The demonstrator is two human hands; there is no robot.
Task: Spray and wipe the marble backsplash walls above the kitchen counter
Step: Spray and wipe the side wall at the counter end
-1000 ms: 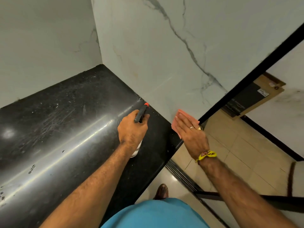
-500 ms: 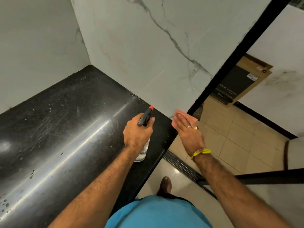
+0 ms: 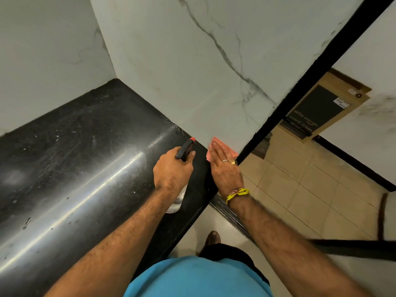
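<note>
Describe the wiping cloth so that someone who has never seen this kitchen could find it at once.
Start at the black counter and follow it to its right end, where it meets the white marble wall. There, low on the wall, the right hand presses flat on the cloth. It is the only pink thing there, peeking out around the fingers.

Counter (image 3: 64, 168) open leftward; black frame (image 3: 300, 82) blocks right.
</note>
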